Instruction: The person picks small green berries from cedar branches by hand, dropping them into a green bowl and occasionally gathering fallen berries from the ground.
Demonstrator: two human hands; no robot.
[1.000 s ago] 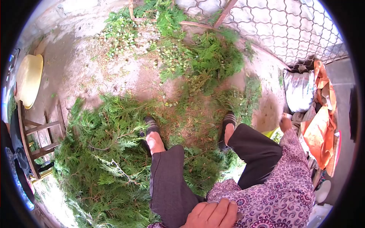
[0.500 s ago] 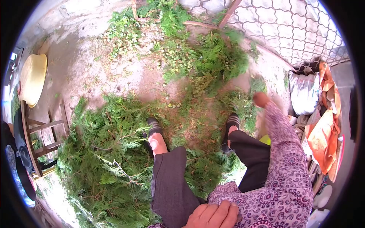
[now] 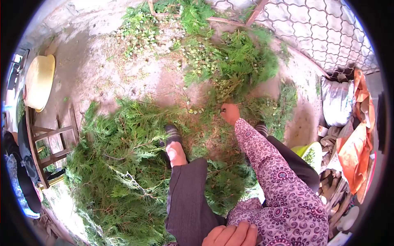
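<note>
My right hand point(image 3: 230, 114) reaches down between my feet to the near edge of a pile of green sprigs point(image 3: 242, 55). Its fingers are pressed together, with something small and dark at their tips that I cannot make out. My left hand point(image 3: 234, 235) rests at my lap by the patterned sleeve, fingers curled; whatever it may hold is hidden. A large heap of leafy branches point(image 3: 119, 164) lies on the left, beside my shoe point(image 3: 174, 134).
A yellow basin point(image 3: 40, 83) and a wooden frame point(image 3: 52, 133) stand at the left. At the right are a yellow-green bowl point(image 3: 310, 155) with green bits, a white sack point(image 3: 337, 102) and orange cloth point(image 3: 356, 143). Wire mesh point(image 3: 316, 33) is at the upper right.
My right hand has moved left, from beside the right foot to between the feet. The yellow-green bowl shows more fully. My left hand stays at my lap, and the view has shifted slightly.
</note>
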